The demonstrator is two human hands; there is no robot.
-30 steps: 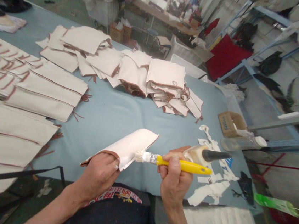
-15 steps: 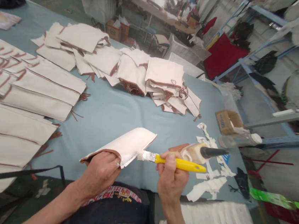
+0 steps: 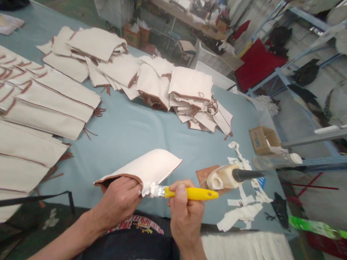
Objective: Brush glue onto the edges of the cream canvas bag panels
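My left hand (image 3: 123, 195) is closed on the brown-trimmed open edge of a cream fabric pouch (image 3: 148, 164), some of its fingers hidden inside the opening. The pouch is tilted up above the blue-grey table (image 3: 124, 127). In my right hand (image 3: 185, 210) is a paintbrush (image 3: 193, 193) with a yellow handle, held between thumb and fingers. Its pale bristles touch the near corner of the pouch, close to my left fingertips. Just beyond my right hand a cloudy glue bottle (image 3: 224, 177) with a black nozzle lies on a brown piece.
Cream pouches (image 3: 190, 83) are heaped along the table's far side. More cream pieces (image 3: 52, 100) lie overlapped at left. White scraps (image 3: 241, 216), a clear jar (image 3: 277, 161) and a small cardboard box (image 3: 263, 140) are at right, beside blue shelving (image 3: 319, 160).
My right hand has moved left with the paintbrush, from the pouch's side edge to its near corner. The glue bottle is now more fully visible. My left hand has barely shifted.
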